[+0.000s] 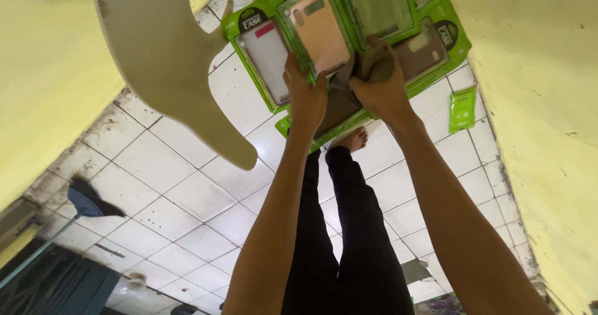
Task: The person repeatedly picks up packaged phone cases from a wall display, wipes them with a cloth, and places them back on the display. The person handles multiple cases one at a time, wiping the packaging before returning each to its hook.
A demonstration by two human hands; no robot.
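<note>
Several green packs of phone cases lie overlapped on the white tiled floor [187, 190] beyond my outstretched legs. My left hand [305, 94] grips the lower edge of the pack with a pink case [321, 32]. My right hand [381, 88] is closed on a crumpled grey-brown cloth [372, 66], pressed against a pack with a dark olive case [339, 106]. Beside these lie a pack with a pale grey case [268, 53], one with a brown case [427, 48] and one with a greenish case [377, 4]. My bare foot [355, 139] rests just under the packs.
A white plastic chair [168, 60] stands close at the upper left. Yellow walls run along the left [43, 72] and right [548, 134]. A small green sachet [462, 108] lies by the right wall. A blue broom [84, 203] lies at the left.
</note>
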